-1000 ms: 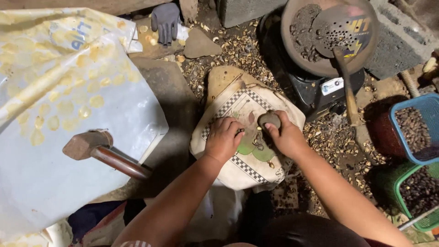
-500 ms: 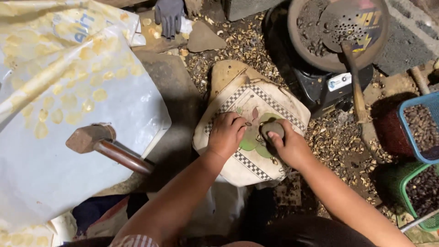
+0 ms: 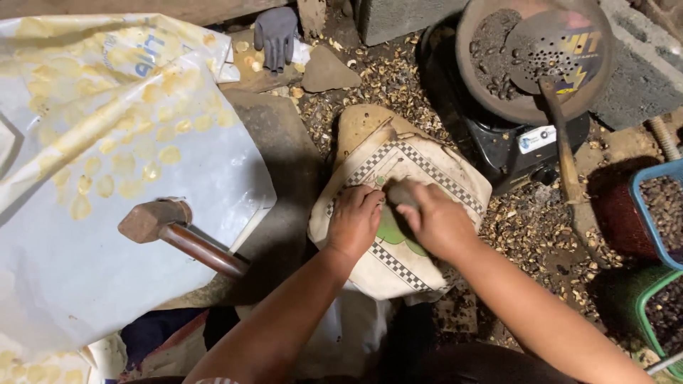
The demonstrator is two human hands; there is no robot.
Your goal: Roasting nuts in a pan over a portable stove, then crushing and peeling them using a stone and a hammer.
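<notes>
Two hands work on a checkered cloth sack over a stone block.

The left hand (image 3: 356, 220) presses flat, fingers released, on the sack (image 3: 405, 213); just right of it, the right hand (image 3: 435, 222) is clenched around a dark stone (image 3: 400, 192) held against the sack's middle. Left of the sack, a wooden-handled hammer (image 3: 167, 227) lies on a white plastic sheet (image 3: 92, 284). Above and right of the sack, a slotted ladle (image 3: 551, 53) rests in a round pan (image 3: 498, 85) on a black stove (image 3: 498, 146). A grey glove (image 3: 276, 34) lies well above the sack.

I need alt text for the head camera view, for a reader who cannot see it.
Two bare hands meet on a cloth-covered block: the right hand grips a small stone, the left hand presses the checkered cloth. A hammer lies left on a plastic sheet.
</notes>
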